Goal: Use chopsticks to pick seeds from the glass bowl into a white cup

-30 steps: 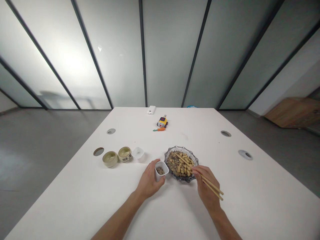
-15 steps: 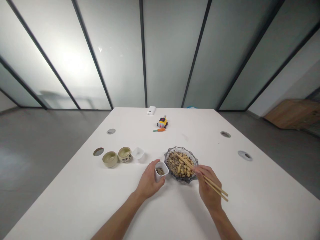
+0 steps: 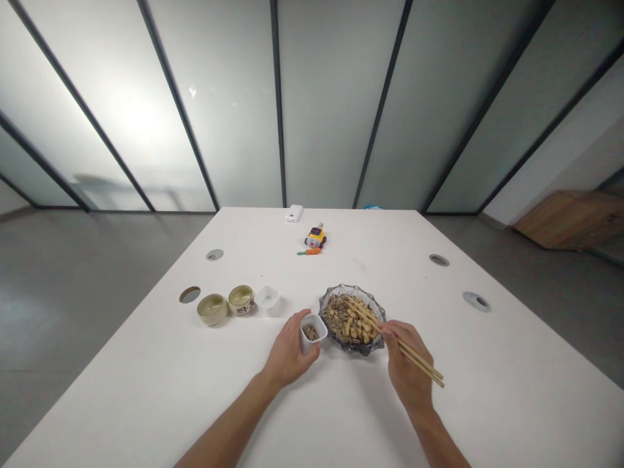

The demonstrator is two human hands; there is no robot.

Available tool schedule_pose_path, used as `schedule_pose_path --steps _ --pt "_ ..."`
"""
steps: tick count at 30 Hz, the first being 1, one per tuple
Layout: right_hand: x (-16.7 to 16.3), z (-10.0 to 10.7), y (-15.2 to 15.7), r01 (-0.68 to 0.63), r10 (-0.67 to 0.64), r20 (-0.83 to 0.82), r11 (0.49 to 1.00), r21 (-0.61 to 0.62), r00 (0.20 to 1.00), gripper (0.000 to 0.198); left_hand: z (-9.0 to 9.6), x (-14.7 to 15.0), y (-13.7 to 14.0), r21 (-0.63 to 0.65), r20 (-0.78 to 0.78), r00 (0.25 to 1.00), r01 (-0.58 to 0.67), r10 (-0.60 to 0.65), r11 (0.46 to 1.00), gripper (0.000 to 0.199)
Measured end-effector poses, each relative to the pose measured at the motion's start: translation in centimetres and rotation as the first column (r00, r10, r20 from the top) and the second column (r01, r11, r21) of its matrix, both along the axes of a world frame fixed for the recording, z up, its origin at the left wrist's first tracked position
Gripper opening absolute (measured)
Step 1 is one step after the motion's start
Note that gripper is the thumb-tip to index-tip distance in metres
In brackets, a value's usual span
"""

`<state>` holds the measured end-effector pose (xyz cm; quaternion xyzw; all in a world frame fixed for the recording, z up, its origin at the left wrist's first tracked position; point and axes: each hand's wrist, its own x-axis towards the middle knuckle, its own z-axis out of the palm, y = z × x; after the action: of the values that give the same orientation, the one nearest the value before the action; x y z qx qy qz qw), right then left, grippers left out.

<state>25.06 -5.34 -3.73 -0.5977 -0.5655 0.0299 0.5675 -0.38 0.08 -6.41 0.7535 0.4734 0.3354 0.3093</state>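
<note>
My left hand grips a small white square cup with a few dark sunflower seeds inside, standing on the white table. Right beside the cup sits a scalloped glass bowl heaped with peanuts and sunflower seeds. My right hand holds a pair of wooden chopsticks. Their tips reach over the pile in the bowl, toward its far left part.
Two beige ceramic cups and an empty white square cup stand in a row at left. Farther back lie a yellow toy, a small orange carrot toy and a white box. Round cable holes dot the table.
The chopstick tips have shifted slightly over the bowl's pile and my right hand moved a little right. My left hand still holds the cup in the same place.
</note>
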Motion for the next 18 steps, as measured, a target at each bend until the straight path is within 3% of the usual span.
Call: schedule_pose_path --steps 18 --pt "-1.0 -0.9 1.5 -0.060 0.059 0.059 0.998 0.014 0.997 0.025 -0.2 0.0 0.1 0.018 -0.020 1.000 0.015 -0.015 1.000 0.065"
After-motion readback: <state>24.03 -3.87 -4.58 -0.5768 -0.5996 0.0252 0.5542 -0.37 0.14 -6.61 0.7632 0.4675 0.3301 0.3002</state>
